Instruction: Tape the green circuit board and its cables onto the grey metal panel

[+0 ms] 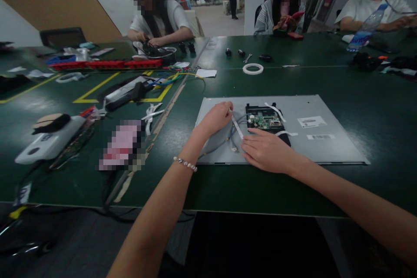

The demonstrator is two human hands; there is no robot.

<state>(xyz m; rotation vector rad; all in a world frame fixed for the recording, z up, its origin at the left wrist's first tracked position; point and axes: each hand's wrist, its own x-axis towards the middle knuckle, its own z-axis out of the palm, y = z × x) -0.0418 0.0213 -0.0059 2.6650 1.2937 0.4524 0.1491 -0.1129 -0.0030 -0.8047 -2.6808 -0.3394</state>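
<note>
A grey metal panel point(325, 143) lies flat on the green table, with a green circuit board point(265, 121) in a black frame at its middle. My left hand point(219, 117) pinches the upper end of a white tape strip point(237, 125) left of the board. At the strip's lower end, the fingers of my right hand point(265, 150) are closed on it, close to the panel. Grey cables point(224, 142) run under the strip towards the left edge. Two more white strips point(276, 111) lie at the board's right side. A bracelet is on my left wrist.
A white tape roll point(253, 68) and a small wrench point(248, 58) lie behind the panel. To the left are a phone point(122, 144), a white device point(50, 139), cables and red trays point(107, 64). Several people are across the table point(374, 108).
</note>
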